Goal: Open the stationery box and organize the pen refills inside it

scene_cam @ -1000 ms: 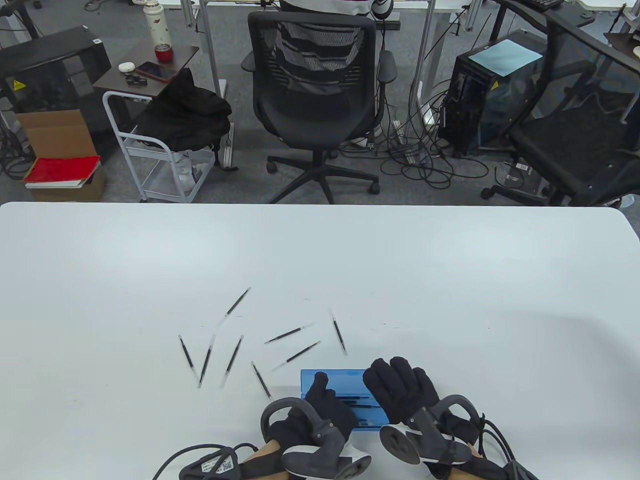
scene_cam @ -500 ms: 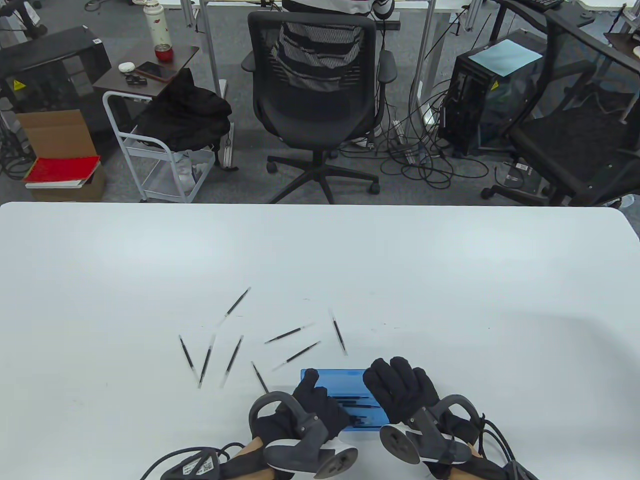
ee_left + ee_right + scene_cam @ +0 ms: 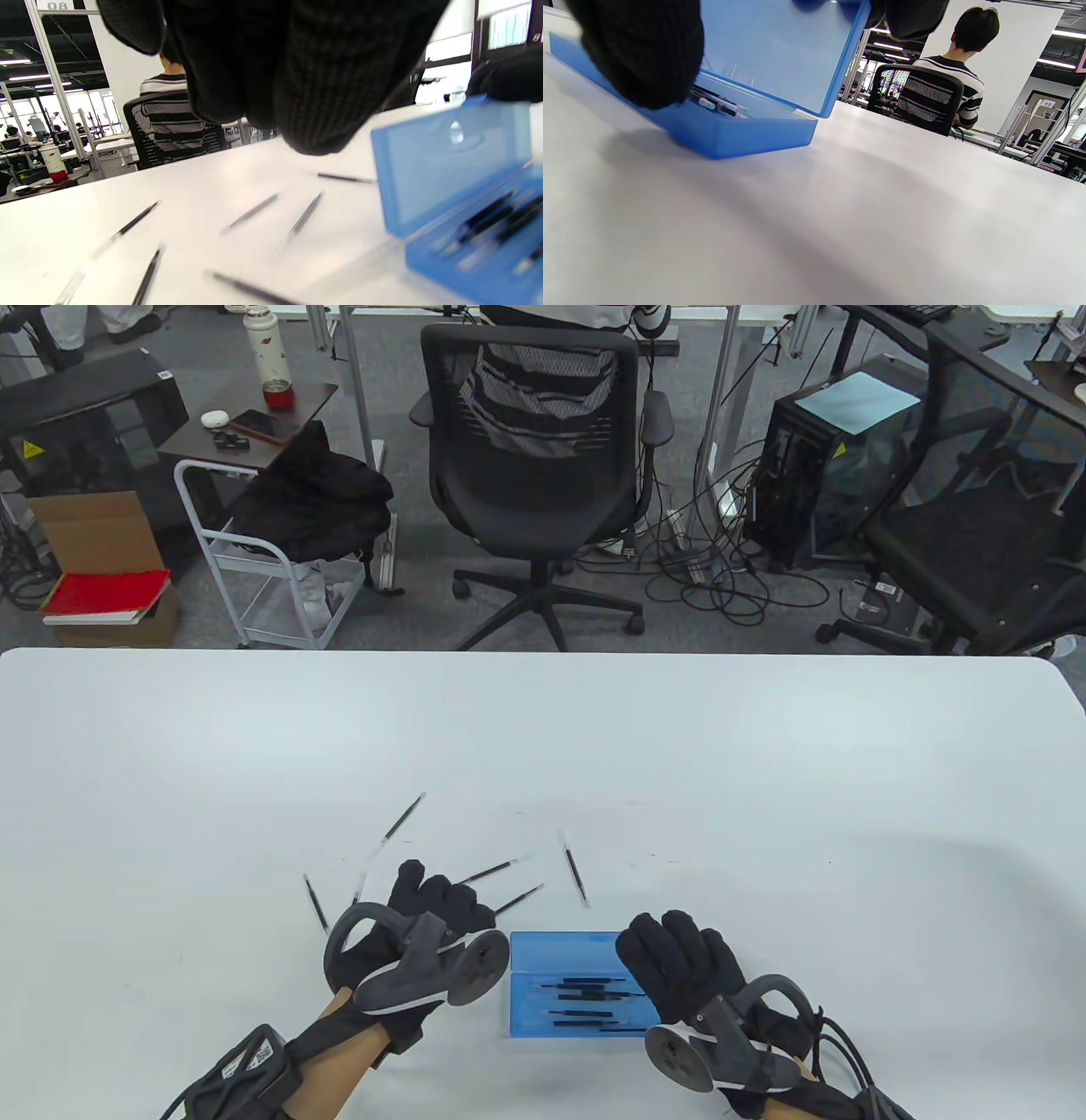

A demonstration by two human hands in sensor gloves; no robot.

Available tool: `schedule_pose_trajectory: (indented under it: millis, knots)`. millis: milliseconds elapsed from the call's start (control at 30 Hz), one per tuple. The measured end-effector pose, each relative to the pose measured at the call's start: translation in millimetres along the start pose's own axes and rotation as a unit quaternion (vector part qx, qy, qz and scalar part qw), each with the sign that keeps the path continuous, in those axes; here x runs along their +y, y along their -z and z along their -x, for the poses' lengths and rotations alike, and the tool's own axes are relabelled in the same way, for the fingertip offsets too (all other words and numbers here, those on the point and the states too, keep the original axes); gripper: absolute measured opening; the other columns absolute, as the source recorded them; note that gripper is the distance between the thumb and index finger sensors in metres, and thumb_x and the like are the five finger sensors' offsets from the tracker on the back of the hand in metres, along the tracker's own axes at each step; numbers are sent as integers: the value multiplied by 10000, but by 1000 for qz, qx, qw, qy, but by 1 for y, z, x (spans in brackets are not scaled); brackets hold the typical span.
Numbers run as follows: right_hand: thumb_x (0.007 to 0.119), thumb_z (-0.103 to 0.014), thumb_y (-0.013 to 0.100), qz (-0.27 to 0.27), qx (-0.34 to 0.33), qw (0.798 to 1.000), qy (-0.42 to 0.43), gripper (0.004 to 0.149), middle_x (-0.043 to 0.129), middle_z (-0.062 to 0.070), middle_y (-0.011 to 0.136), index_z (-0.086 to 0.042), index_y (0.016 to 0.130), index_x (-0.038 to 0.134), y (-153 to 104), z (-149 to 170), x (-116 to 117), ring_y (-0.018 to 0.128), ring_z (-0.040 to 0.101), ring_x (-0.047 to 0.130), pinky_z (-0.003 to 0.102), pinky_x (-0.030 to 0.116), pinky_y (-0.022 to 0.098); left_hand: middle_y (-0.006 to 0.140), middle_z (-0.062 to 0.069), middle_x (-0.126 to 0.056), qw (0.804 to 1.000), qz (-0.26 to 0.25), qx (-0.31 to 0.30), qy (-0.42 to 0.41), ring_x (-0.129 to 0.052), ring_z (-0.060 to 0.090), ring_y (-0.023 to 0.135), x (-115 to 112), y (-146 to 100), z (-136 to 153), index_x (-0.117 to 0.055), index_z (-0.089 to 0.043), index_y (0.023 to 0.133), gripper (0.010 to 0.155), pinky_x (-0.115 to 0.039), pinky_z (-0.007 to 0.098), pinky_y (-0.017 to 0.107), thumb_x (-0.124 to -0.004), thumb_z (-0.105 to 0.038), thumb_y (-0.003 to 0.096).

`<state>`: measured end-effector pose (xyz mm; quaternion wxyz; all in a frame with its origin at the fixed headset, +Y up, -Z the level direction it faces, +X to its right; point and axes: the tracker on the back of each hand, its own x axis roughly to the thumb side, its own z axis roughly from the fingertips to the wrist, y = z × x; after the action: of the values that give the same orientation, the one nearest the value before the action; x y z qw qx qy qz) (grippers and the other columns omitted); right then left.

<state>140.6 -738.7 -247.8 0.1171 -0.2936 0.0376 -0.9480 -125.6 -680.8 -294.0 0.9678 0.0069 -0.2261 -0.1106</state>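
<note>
Blue stationery box (image 3: pixel 560 976) lies open on the white worktop (image 3: pixel 764 780), refills (image 3: pixel 594 997) inside; right hand (image 3: pixel 679 967) grips its raised lid, left hand (image 3: pixel 437 903) hovers with loose fingers, holding nothing, over scattered loose refills (image 3: pixel 496 869)

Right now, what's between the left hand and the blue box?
Table view: just a narrow strip of bare white table separates the left hand from the open blue box. Loose refills lie beyond, not between.
</note>
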Motion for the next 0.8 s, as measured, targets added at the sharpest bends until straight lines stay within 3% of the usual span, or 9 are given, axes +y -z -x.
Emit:
schedule_pose_trajectory:
  millis: [300,800]
  knots:
    - [876,-514,408,0,0,1000,-1,1093,226,198,1293,-165,1195,203,0,0,0,1147,528,408,639,538,799,1005,-83,-869,997,27,-56,49,-900,227,956,-47,7,-12,-890,-336,860,434,-533,635,831,-999,-311,441]
    - [876,-514,409,0,1,1000,-1,1092,226,198,1293,-165,1195,203,0,0,0,1147,528,409,639,538,799,954,-87,-917,994,22,-81,68,-943,194,905,-64,7,-15,-905,-339,827,395,-558,616,835,-994,-291,445]
